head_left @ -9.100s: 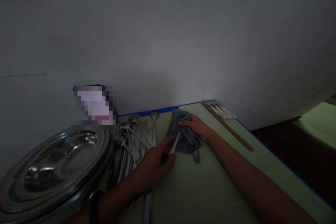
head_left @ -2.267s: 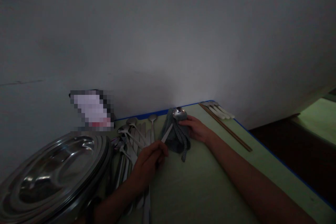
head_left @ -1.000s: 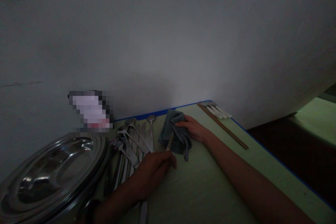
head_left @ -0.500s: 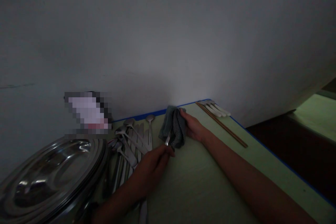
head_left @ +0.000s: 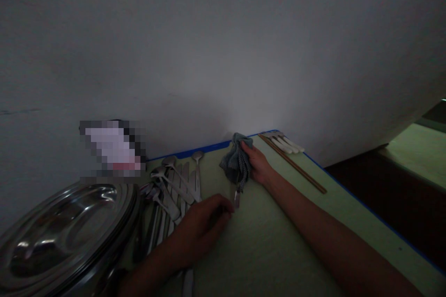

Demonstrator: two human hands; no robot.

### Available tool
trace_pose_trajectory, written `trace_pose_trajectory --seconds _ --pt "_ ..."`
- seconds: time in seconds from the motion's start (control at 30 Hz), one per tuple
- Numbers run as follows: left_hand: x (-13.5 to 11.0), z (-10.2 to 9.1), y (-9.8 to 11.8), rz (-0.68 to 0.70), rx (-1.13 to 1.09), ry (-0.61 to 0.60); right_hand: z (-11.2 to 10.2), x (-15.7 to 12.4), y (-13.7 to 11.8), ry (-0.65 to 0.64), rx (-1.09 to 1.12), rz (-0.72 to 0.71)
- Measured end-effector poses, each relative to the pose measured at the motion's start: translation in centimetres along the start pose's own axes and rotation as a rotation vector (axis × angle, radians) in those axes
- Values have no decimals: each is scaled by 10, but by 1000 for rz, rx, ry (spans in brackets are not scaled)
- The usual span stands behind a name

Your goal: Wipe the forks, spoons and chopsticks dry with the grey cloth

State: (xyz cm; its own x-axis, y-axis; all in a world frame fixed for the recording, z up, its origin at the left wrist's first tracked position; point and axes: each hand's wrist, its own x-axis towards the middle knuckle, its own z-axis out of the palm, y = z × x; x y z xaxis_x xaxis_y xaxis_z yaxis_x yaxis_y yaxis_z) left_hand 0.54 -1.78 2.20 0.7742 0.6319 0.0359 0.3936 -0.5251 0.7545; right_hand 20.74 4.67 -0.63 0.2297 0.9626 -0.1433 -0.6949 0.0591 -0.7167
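My right hand (head_left: 257,167) grips a bunched grey-blue cloth (head_left: 237,160) raised near the table's back edge. A metal utensil handle (head_left: 237,197) pokes down out of the cloth; its head is wrapped and hidden. My left hand (head_left: 204,225) rests palm down on the green table (head_left: 278,250), fingers curled, with the fingertips just short of the handle's lower end. Nothing shows inside those fingers.
Several spoons and other cutlery (head_left: 174,185) lie left of my left hand. A stack of steel compartment trays (head_left: 62,232) fills the lower left. Chopsticks (head_left: 292,163) and white-handled cutlery (head_left: 287,143) lie at the back right. The wall runs close behind, and a blurred-out object (head_left: 111,148) leans against it.
My right hand lifted the cloth up and to the right with the utensil inside. The handle slid out of my left hand, which dropped to the table.
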Motion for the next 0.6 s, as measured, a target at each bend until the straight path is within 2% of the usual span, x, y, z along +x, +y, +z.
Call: trace_pose_trajectory --seconds 0.17,0.33,0.47,0.6 --pt "4 3 -2 -105 89 108 2 -4 0 50 57 6" --pt "5 5 -1 -83 176 61 2 -2 4 63 112 -43" --pt "4 7 -2 -80 200 47 3 -2 7 25 22 -84" --pt "5 9 -4 -118 226 85 6 -5 6 25 -86 -105"
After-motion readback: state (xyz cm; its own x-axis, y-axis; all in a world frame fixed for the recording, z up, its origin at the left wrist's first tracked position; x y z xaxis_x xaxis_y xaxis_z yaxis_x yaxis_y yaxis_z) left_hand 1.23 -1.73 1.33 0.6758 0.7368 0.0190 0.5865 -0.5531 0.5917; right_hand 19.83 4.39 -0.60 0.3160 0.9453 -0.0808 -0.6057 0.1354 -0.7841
